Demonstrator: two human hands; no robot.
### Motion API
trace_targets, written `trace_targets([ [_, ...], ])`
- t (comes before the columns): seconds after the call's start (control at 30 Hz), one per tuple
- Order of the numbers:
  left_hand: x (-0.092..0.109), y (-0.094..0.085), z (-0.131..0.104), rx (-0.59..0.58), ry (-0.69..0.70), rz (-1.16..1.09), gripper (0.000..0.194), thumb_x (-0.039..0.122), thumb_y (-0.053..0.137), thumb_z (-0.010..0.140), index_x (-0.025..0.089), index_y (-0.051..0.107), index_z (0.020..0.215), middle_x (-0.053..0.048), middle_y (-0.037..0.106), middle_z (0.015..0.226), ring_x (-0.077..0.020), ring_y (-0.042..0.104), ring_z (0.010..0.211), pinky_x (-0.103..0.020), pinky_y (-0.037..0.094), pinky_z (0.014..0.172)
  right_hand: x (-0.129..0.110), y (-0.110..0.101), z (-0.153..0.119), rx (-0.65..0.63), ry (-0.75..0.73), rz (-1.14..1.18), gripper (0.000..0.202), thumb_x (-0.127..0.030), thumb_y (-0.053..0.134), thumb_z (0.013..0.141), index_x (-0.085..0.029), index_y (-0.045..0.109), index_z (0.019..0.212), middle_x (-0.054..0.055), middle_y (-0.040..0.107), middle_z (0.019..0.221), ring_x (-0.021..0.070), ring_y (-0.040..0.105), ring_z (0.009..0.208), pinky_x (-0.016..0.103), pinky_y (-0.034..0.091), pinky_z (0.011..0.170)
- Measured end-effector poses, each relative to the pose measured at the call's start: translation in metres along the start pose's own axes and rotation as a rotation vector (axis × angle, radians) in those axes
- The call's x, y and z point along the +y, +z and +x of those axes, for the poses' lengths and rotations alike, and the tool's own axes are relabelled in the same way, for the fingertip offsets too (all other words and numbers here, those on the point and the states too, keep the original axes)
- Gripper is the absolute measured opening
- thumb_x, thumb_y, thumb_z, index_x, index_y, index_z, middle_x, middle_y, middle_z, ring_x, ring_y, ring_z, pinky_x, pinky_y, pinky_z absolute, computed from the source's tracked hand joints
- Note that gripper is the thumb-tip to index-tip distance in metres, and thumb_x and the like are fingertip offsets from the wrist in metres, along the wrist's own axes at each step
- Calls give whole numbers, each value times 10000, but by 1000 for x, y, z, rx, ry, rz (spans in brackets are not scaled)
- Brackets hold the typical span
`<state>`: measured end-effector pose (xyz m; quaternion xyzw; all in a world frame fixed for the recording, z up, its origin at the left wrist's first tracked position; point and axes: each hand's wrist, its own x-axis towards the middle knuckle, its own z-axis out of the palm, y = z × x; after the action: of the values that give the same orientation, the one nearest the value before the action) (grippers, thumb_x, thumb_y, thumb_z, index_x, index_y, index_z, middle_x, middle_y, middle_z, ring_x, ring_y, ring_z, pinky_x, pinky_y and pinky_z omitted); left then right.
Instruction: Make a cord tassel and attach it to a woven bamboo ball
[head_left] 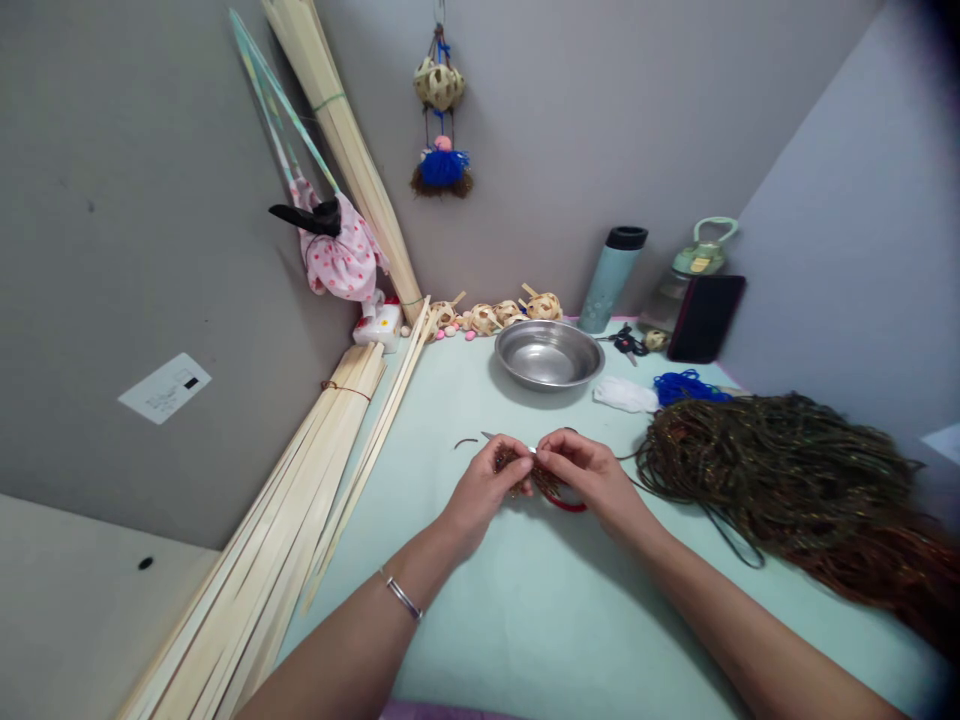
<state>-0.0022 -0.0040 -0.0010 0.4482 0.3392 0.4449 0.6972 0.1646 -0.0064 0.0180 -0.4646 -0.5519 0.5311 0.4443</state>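
My left hand (484, 488) is closed around a small bundle of brown, glittery yarn (546, 482), its strands hanging between my hands. At the top of the bundle, my fingertips meet at a small white piece (532, 450), too small to name. My right hand (592, 472) pinches that piece from the other side. Scissors with a red handle (566, 506) lie on the table beneath my hands, mostly covered by them. A short dark strand (466, 441) lies just beyond my left hand.
A steel bowl (549, 355) stands ahead. To the right lie a large heap of dark yarn (780, 480), blue yarn (690, 387) and a white bundle (625, 394). Bamboo strips (300, 500) line the left. Woven balls (484, 318), a tumbler (613, 280) and a phone (706, 318) stand behind.
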Motion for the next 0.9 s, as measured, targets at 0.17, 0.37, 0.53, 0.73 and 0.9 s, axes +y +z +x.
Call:
trace_targets([
  [0.17, -2, 0, 0, -58, -11, 41, 204, 297, 710, 815, 174, 599, 935, 6, 589, 835, -116, 557, 687, -280, 456, 723, -1, 1, -1, -31, -1, -22, 289, -481, 649, 883, -194, 636, 845, -8, 605, 695, 143, 557, 616, 274, 420, 607],
  [0.37, -1, -1, 1, 14, -10, 6, 179, 314, 697, 828, 176, 599, 885, 8, 583, 845, -100, 554, 662, -265, 436, 712, -2, -3, -1, 15, -33, -93, 324, -510, 569, 939, -196, 606, 872, -12, 569, 757, 133, 504, 696, 259, 404, 667],
  [0.53, -1, -1, 2, 60, -3, -29, 184, 316, 702, 814, 179, 593, 870, 16, 579, 828, -102, 547, 667, -262, 436, 724, -3, 1, -3, -121, 3, -129, 351, -502, 626, 904, -176, 617, 775, -24, 556, 627, 109, 418, 548, 253, 318, 525],
  [0.73, 3, 2, 1, 62, -21, -27, 198, 322, 712, 795, 175, 590, 849, 19, 569, 816, -99, 540, 643, -263, 433, 703, 1, 0, -1, -71, -5, -113, 344, -513, 627, 892, -184, 594, 796, -23, 559, 642, 115, 427, 555, 266, 311, 541],
  [0.9, 3, 2, 1, 63, -25, -21, 196, 317, 708, 798, 172, 588, 854, 18, 573, 836, -92, 540, 636, -260, 434, 702, 1, 0, 0, -60, 0, -82, 329, -502, 670, 853, -183, 596, 813, 5, 615, 673, 138, 501, 594, 280, 364, 571],
])
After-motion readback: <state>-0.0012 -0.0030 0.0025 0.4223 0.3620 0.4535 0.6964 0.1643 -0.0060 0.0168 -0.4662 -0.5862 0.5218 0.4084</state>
